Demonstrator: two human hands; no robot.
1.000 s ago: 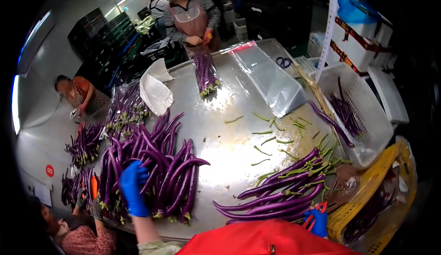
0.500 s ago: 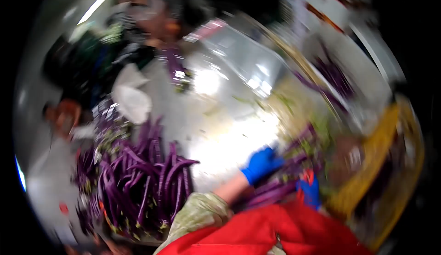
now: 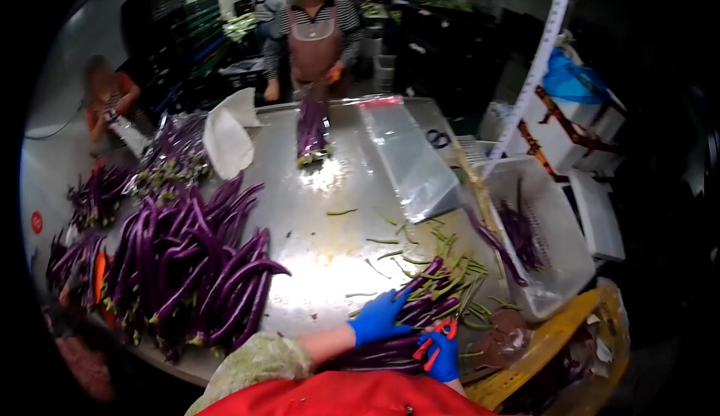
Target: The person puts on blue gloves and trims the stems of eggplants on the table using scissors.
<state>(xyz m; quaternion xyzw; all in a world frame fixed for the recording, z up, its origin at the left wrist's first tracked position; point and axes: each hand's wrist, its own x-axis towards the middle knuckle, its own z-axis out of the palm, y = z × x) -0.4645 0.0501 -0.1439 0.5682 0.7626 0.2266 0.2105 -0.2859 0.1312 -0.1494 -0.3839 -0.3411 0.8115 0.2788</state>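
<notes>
My left hand (image 3: 381,318), in a blue glove, lies over several long purple eggplants (image 3: 420,307), its fingers and thumb on either side of them. My right hand (image 3: 442,357), also gloved in blue, is closed round red-handled scissors (image 3: 448,330). Their blades point up and away, beside the green stem ends of these eggplants. More eggplants (image 3: 375,354) lie just below my left hand, partly hidden by it and by my red apron (image 3: 345,397). Cut green stems (image 3: 450,245) are scattered beyond the scissors.
A large eggplant pile (image 3: 195,266) covers the metal table's (image 3: 300,228) left side. Clear plastic bags (image 3: 412,169) lie farther back. Right of the table stand a white crate (image 3: 559,236) and a yellow crate (image 3: 536,360). Opposite, a person (image 3: 313,41) handles bagged eggplants (image 3: 313,127).
The view has tilted up and steadied, showing more of the room. Both hands appear lower and farther left in view. The scissors now show clearly in my right hand.
</notes>
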